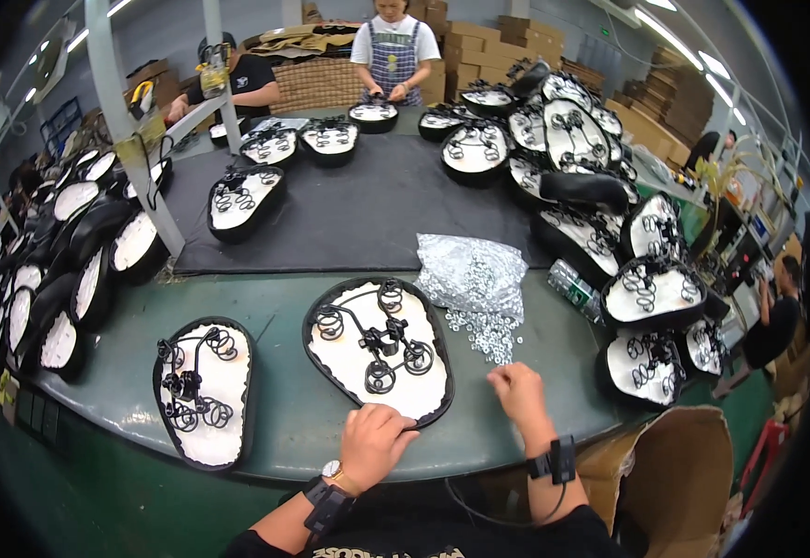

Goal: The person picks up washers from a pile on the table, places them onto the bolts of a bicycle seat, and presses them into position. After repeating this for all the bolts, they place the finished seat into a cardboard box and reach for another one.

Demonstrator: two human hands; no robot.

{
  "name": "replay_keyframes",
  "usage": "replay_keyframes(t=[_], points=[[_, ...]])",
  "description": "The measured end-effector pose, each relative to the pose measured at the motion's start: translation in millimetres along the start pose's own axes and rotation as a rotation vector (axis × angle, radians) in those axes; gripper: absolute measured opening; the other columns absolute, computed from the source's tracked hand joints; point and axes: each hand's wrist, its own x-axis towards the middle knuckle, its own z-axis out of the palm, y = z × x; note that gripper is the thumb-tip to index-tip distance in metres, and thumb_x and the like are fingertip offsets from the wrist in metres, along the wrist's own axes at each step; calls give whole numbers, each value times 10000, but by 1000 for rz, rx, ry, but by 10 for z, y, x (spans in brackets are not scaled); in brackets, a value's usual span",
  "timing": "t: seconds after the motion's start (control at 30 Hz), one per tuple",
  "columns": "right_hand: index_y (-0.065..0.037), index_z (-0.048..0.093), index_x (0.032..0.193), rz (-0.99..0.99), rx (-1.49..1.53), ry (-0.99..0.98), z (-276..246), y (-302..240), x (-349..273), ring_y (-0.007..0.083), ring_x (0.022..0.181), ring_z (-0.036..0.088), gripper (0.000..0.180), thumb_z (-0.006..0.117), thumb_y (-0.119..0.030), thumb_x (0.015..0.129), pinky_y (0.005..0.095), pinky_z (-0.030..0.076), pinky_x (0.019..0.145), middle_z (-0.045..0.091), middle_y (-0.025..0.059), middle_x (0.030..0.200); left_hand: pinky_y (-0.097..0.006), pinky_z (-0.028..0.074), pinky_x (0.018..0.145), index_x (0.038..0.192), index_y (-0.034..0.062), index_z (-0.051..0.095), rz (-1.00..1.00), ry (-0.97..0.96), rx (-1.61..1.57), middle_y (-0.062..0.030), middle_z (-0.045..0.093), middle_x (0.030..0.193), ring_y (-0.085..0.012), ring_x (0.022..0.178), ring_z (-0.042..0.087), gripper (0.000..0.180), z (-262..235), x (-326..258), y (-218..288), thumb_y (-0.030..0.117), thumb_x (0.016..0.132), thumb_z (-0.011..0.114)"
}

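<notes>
A bicycle saddle (349, 358) lies upside down on the green table in front of me, its white underside up with black coil springs and a clamp (382, 337) in the middle. My left hand (373, 446) grips the near edge of this saddle, fingers curled over its rim. To the right, my right hand (522, 398) is raised just beside a spill of small metal nuts (488, 337), fingertips pinched together; whatever they hold is too small to make out. The nuts pour from a clear plastic bag (470, 270). A second upturned saddle (202, 437) sits at the left.
Stacked saddles (656, 298) crowd the right side, with a plastic bottle (574, 288) beside them. More saddles (59, 344) pile up at the left, near a metal post (135, 149). Across the black mat (358, 209) a co-worker (394, 56) handles another saddle. An open cardboard box (693, 465) stands near my right.
</notes>
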Motion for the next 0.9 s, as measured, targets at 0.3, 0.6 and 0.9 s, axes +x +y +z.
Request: replay_keyframes(t=[0.3,0.6,0.9], points=[[-24,693,956,580,1410,-760,-169,-1391,-174,71,588,588,184,707,-200,1007,223,486,508,662,20,780,-385,369,876,1009,206,799,-56,277,-17,66,642,935,-183,955,572,232,-349,-87,101,204,783,852],[-51,676,896,633,1463,-813,-27,-1554,-241,63,532,551,210,694,-220,1018,217,421,453,637,7,719,-407,337,926,947,211,809,-75,202,-21,76,655,940,-184,958,568,156,-528,-169,-17,203,795,840],[-57,735,964,594,1266,-709,59,-1603,-191,101,547,591,130,716,-183,989,256,447,480,642,11,720,-467,302,1019,845,217,802,-181,228,40,22,628,1104,-250,1152,510,132,-596,1,-266,235,722,848]])
